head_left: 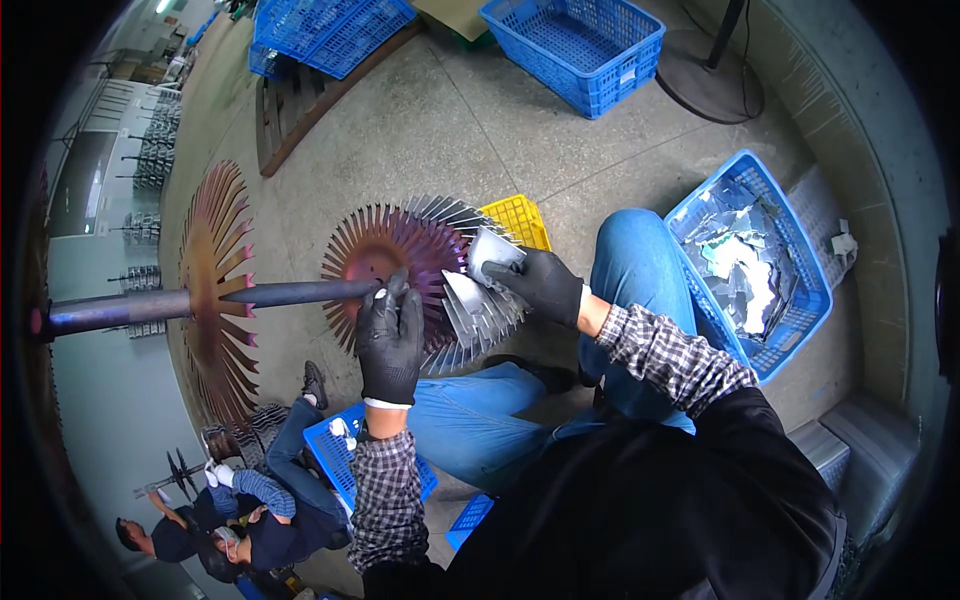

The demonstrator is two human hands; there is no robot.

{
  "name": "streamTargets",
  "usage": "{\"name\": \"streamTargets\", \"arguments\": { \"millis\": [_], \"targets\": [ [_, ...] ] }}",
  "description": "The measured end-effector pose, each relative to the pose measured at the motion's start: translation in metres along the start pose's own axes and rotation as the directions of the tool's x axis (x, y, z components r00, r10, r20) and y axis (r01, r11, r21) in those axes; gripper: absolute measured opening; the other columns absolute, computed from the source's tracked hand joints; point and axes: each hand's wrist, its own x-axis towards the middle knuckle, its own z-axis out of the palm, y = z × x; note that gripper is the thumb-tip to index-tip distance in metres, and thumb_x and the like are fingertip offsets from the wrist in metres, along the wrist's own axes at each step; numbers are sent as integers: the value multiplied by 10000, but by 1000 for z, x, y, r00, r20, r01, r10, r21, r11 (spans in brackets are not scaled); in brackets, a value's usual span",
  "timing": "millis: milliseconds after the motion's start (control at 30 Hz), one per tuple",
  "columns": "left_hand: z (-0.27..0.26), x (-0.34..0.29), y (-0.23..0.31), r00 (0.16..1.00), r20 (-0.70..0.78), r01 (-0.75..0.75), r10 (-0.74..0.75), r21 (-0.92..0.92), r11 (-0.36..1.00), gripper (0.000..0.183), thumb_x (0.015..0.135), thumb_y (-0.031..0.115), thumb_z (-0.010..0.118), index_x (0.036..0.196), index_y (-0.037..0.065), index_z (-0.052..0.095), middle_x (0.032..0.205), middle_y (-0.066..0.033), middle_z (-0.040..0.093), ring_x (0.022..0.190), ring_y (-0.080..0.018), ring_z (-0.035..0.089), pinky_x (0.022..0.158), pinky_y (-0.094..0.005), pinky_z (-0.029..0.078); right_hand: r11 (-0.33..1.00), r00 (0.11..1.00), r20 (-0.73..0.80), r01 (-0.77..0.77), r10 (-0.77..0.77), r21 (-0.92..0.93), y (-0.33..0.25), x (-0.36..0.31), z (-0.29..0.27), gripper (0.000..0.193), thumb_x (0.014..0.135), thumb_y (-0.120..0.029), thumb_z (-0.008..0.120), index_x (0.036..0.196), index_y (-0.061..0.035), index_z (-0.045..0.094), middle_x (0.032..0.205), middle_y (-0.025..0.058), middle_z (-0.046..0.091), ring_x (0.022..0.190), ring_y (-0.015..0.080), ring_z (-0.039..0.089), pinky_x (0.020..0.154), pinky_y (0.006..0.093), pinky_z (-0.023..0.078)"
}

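My left hand [391,345], in a black glove, is raised in front of a bladed disc [372,258] on a dark metal shaft [300,292]. Its fingers are bent together over the shaft's end by the hub; what they pinch, if anything, is hidden. My right hand [548,288], also black-gloved, grips a pale curved metal blade [490,250] at the disc's right rim. Thin silver blades [487,318] fan out around that rim below it, while the disc's left side shows narrow slotted teeth.
A second toothed disc [215,295] stands farther left on the shaft. Right of my knee is a blue crate [790,350] of metal pieces. A yellow basket [520,222] sits behind the disc, with another blue crate [590,88] beyond. Co-workers [270,535] sit at lower left.
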Motion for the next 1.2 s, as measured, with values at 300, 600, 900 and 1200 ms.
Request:
{"name": "streamTargets", "arguments": {
  "millis": [300, 600, 900, 1200],
  "targets": [
    [1, -1, -8, 1000, -6, -24, 25, 36, 999, 284, 958, 70, 660, 1233, 1, 679, 1069, -134, 717, 912, -270, 678, 842, -375, 540, 971, 980, -41, 188, -196, -148, 4, -1, 10, 394, 954, -380, 683, 1060, -1, 700, 848, 157, 721, 685, 284, 653, 642, 378, 523],
    [2, 0, -4, 999, -16, -40, 40, 28, 999, 260, 953, 74, 662, 1200, 0, 692, 1022, -127, 724, 888, -280, 679, 835, -379, 541, 904, 941, -26, 317, -338, -286, 6, -2, 12, 373, 942, -358, 691, 1099, -20, 696, 922, 175, 738, 746, 346, 682, 686, 403, 542],
    [4, 7, -7, 999, -38, -35, 35, -3, 999, 195, 937, 92, 675, 1112, 10, 705, 959, -125, 731, 844, -296, 683, 795, -389, 540, 909, 958, 88, 287, -273, -303, -7, 1, 7, 317, 936, -304, 662, 1122, -51, 700, 959, 176, 738, 806, 350, 686, 732, 411, 538],
    [-3, 37, -7, 979, 152, 116, -138, 145, 983, 219, 955, 243, 672, 950, 25, 678, 848, -133, 718, 716, -288, 669, 689, -385, 532, 903, 963, 148, 263, -225, -340, -12, 9, 3, 352, 940, -342, 653, 984, 2, 710, 885, 196, 732, 749, 367, 681, 693, 409, 541]
  ]
}}
